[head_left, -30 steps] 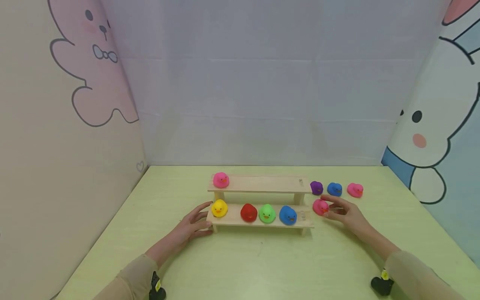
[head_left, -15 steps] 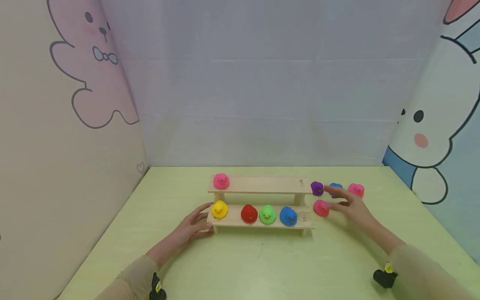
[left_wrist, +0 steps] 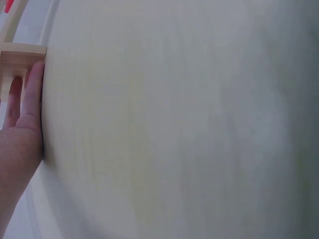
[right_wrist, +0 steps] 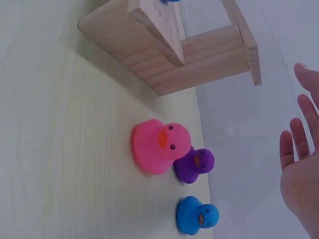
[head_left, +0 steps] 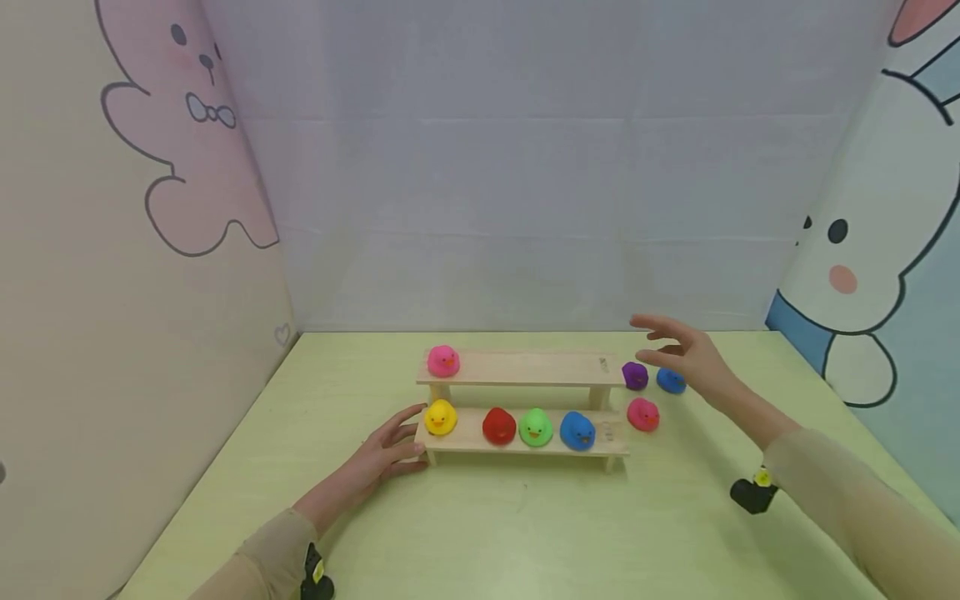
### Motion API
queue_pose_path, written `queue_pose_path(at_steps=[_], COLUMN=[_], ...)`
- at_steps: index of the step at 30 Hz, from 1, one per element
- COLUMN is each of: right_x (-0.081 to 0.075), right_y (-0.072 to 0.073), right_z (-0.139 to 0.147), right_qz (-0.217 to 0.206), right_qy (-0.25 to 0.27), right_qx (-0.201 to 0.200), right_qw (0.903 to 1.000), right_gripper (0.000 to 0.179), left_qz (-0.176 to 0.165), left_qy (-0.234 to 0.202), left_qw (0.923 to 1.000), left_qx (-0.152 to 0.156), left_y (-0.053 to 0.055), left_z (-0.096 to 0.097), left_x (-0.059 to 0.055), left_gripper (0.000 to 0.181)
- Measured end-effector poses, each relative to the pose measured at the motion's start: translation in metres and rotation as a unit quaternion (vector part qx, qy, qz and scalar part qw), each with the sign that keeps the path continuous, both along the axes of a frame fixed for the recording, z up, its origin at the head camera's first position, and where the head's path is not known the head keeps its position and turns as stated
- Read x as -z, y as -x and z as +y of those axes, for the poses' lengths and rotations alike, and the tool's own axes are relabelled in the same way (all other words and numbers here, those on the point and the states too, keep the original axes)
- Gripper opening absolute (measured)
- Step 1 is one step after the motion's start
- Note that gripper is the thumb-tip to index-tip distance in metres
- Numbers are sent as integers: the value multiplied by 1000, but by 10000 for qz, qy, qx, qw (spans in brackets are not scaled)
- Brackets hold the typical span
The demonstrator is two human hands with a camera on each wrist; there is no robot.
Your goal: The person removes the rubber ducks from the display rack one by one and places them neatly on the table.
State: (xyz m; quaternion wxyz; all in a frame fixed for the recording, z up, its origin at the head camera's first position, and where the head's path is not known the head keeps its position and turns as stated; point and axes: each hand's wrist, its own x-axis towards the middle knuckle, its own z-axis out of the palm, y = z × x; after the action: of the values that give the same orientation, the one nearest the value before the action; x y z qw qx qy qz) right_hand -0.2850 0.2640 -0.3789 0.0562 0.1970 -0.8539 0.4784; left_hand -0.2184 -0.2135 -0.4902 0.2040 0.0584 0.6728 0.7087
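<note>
Left hand touching wooden rack's left end, fingers extended. Right hand raised, fingers spread, holding nothing. Purple duck, blue duck below, right of rack.

Eight in Six Colors

Eight toy ducks show. Two are pink: the upper pink duck just under the middle of the frame, and the lower pink duck to the right. Two are blue: the left blue duck below the middle, and the right blue duck farther right. Then come one yellow duck, one red duck, one green duck and one purple duck.

There are two wooden boards, a top board and a bottom board. There are two hands: the left hand, low and left of the middle, and the right hand, right of the middle. Two big cartoon animals show: a pink animal at upper left, and a white animal at far right.
</note>
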Motion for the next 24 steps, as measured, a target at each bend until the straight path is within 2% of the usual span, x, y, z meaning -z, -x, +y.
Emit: queue_pose_path(at_steps=[8,11,17,20,24], right_x=[-9,-18,-34,-36,-29], right_y=[8,5,-1,1,12], right_z=[-47,-71,-116,-135,-158], right_qz=[153,36,105,111,94], right_qy=[209,268,135,134,45], right_qx=[-706,-906,-1352,-1547,-1600], right_qw=[9972,9955,9907,9878,9871], right_gripper=[50,50,48,47,45], left_qz=[9,31,-13,-5,30], left_qy=[23,12,-48,-30,-1], left_qw=[10000,10000,10000,10000,10000], left_qx=[-18,17,29,11,1], left_y=[0,0,-1,-1,-1], left_z=[1,1,0,0,0], left_x=[-2,-1,0,0,0], left_gripper=[68,68,69,68,67])
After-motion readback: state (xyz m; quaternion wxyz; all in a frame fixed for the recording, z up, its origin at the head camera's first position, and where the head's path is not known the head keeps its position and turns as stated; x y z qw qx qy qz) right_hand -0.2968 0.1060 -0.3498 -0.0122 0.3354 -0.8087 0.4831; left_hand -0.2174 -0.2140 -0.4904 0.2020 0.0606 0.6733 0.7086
